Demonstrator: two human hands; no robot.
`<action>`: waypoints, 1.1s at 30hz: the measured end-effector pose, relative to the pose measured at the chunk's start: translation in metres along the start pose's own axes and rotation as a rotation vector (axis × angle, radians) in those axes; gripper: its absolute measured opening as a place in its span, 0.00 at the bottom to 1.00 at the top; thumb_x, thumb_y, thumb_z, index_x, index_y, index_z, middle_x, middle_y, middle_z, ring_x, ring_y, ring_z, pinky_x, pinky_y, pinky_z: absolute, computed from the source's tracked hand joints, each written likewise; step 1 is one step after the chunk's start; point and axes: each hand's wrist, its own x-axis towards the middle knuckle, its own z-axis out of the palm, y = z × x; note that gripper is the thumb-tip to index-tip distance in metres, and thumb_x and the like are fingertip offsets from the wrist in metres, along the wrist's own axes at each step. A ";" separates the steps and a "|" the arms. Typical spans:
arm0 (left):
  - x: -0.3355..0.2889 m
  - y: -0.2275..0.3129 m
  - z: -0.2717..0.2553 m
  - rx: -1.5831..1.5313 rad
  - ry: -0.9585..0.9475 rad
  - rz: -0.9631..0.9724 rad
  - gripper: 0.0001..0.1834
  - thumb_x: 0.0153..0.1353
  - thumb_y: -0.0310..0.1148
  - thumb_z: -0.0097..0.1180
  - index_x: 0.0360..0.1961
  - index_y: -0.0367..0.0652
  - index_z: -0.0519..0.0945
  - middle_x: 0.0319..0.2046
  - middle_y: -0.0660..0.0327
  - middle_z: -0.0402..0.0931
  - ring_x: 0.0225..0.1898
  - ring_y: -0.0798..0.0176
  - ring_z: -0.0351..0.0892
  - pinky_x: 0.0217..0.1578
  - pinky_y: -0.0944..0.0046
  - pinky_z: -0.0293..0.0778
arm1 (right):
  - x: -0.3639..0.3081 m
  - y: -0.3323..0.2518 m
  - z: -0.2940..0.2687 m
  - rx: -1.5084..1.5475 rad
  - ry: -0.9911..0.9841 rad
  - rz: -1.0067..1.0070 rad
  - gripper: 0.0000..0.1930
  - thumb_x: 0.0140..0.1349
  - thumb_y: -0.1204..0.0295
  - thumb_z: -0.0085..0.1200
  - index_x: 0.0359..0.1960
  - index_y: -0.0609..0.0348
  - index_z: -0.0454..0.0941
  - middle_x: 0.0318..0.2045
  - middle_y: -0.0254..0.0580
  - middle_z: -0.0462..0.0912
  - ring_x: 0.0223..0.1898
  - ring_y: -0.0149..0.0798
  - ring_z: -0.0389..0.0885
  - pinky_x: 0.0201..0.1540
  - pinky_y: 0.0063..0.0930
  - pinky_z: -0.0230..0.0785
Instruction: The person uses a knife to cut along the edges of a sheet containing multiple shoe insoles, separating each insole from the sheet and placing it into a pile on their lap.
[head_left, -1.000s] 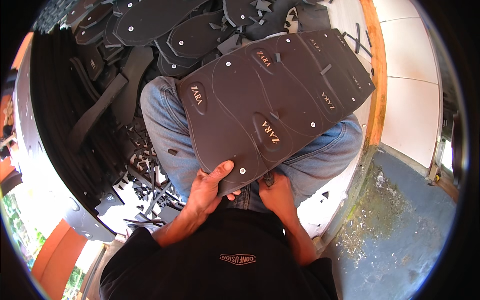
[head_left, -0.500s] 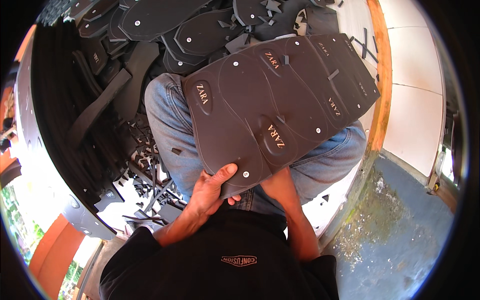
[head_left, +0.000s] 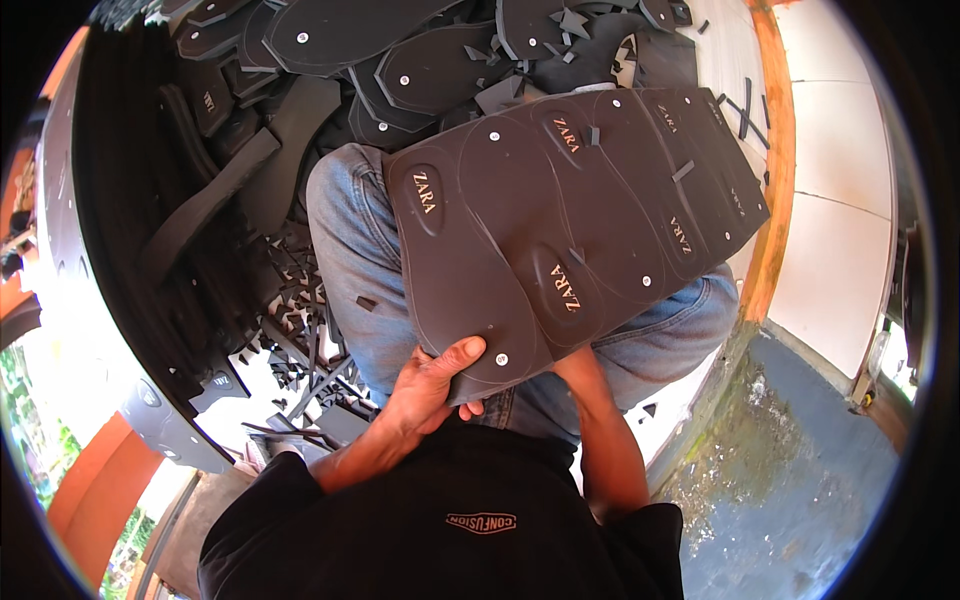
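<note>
A big dark brown-black foam sheet lies across my bent knees, marked with curved sole outlines, raised oval logo patches and small white round stickers. My left hand is closed on its near left corner, thumb pressed on top and fingers curled underneath. My right hand reaches under the near edge; the sheet hides its fingers, so whether it holds anything does not show. Between the two hands, a curved line or slit runs up from the near edge. A few small dark foam scraps rest on the sheet.
Cut sole-shaped foam pieces are heaped beyond my knees. To the left stands a tall stack of dark sheets, with small offcuts strewn beside my leg. On the right, a wooden edge strip borders white tiles.
The whole scene sits slightly further right and lower, as the view has shifted. My left hand keeps its grip on the same corner, and my right hand stays beneath the sheet.
</note>
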 end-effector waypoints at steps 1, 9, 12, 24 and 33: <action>0.000 0.000 0.000 -0.005 -0.005 0.004 0.18 0.57 0.40 0.59 0.41 0.37 0.72 0.27 0.56 0.77 0.12 0.64 0.74 0.06 0.72 0.67 | 0.005 0.001 0.003 -0.009 0.017 -0.010 0.16 0.59 0.65 0.52 0.46 0.58 0.74 0.38 0.43 0.79 0.38 0.42 0.78 0.37 0.32 0.70; 0.000 0.000 0.001 -0.016 -0.010 -0.004 0.19 0.57 0.41 0.59 0.41 0.38 0.71 0.27 0.57 0.77 0.12 0.64 0.73 0.06 0.71 0.66 | 0.042 0.000 0.024 0.153 0.025 0.197 0.17 0.59 0.63 0.50 0.46 0.59 0.74 0.36 0.42 0.79 0.35 0.41 0.77 0.34 0.31 0.68; 0.000 -0.001 0.002 -0.018 -0.009 -0.002 0.19 0.57 0.42 0.59 0.40 0.38 0.71 0.27 0.57 0.77 0.12 0.64 0.73 0.06 0.71 0.66 | 0.049 -0.003 0.027 0.185 0.036 0.240 0.17 0.60 0.62 0.49 0.46 0.59 0.74 0.36 0.42 0.79 0.34 0.40 0.76 0.33 0.30 0.68; -0.001 0.001 0.013 -0.023 -0.016 -0.002 0.18 0.57 0.44 0.59 0.37 0.39 0.73 0.22 0.57 0.76 0.12 0.65 0.74 0.08 0.71 0.67 | 0.061 -0.015 0.039 0.264 0.083 0.322 0.19 0.61 0.58 0.46 0.45 0.59 0.74 0.33 0.41 0.78 0.30 0.37 0.74 0.29 0.28 0.65; 0.001 0.001 0.021 0.031 -0.040 -0.073 0.24 0.54 0.48 0.61 0.43 0.44 0.69 0.23 0.58 0.74 0.17 0.63 0.73 0.10 0.68 0.65 | 0.063 -0.020 0.035 0.325 0.119 0.383 0.21 0.61 0.55 0.43 0.45 0.60 0.74 0.31 0.40 0.78 0.27 0.35 0.72 0.26 0.26 0.62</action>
